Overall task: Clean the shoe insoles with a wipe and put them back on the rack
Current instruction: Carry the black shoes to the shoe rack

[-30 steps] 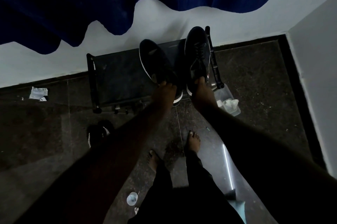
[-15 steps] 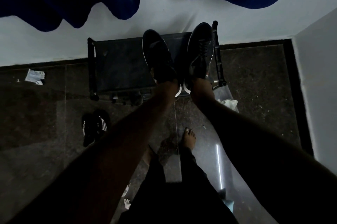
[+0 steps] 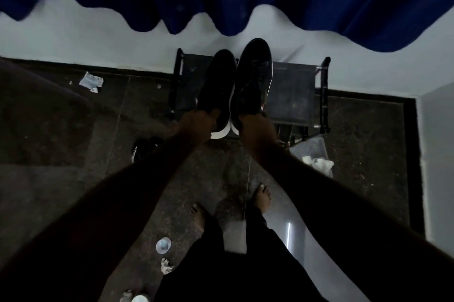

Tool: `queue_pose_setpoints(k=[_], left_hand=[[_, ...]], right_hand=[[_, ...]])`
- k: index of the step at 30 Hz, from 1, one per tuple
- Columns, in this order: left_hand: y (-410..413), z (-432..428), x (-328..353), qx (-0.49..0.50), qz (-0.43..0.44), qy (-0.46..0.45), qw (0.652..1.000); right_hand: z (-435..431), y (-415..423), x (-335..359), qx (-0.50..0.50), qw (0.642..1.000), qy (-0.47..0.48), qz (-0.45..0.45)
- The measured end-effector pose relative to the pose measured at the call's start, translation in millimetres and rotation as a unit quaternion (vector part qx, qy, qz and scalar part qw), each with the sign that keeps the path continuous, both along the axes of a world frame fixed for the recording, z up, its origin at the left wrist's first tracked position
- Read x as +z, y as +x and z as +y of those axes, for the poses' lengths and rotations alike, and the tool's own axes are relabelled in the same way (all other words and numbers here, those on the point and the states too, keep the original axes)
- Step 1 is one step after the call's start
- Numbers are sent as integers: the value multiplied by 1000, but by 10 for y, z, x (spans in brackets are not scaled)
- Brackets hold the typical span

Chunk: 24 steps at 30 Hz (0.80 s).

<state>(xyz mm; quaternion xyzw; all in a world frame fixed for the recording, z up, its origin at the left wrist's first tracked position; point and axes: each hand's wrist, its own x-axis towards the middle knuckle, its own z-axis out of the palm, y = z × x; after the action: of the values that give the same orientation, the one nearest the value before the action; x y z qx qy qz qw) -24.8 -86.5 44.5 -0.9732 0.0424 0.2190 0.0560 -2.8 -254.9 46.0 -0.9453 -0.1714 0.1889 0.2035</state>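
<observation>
I hold two black shoes with white soles side by side over the black shoe rack (image 3: 292, 95), which stands against the white wall. My left hand (image 3: 196, 124) grips the heel of the left shoe (image 3: 216, 88). My right hand (image 3: 255, 127) grips the heel of the right shoe (image 3: 253, 80), whose toe reaches past the rack's back edge. Both toes point to the wall. The scene is dim, and the insoles are hidden inside the shoes.
A clear plastic tub (image 3: 313, 156) with crumpled white wipes sits on the dark floor right of the rack. A black striped shoe (image 3: 143, 148) lies left, under my forearm. A small cup (image 3: 163, 245), crumpled wipes (image 3: 167, 266) and paper scrap (image 3: 91, 80) litter the floor. My bare feet stand below.
The view has swung so the rack sits further right in frame. Both shoes now sit close together over the rack's left half, still held by their heels.
</observation>
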Motion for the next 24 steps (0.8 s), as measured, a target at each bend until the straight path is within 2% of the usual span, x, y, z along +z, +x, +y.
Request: queue_pose_setpoints(k=[2, 5, 8, 11, 14, 21, 24], left_hand=[[-229, 308, 105, 31, -6, -27, 999], [-676, 797, 272, 121, -58, -131, 982], [-1121, 1181, 449, 166, -78, -110, 977], [-1575, 1562, 547, 207, -92, -130, 965], [-1956, 1895, 459, 240, -48, -140, 960], [-2651, 2291, -30, 242, -22, -142, 959], [-2801, 2297, -317, 212, -6, -160, 964]], right_hand=[[309, -112, 129, 21, 999, 11, -21], [831, -361, 299, 65, 997, 28, -31], [1336, -638, 406, 94, 994, 43, -33], [1820, -943, 424, 143, 989, 42, -3], [2185, -1215, 381, 184, 983, 10, -7], [2721, -1783, -75, 252, 965, -50, 41], [2737, -1970, -402, 271, 961, -14, 59]])
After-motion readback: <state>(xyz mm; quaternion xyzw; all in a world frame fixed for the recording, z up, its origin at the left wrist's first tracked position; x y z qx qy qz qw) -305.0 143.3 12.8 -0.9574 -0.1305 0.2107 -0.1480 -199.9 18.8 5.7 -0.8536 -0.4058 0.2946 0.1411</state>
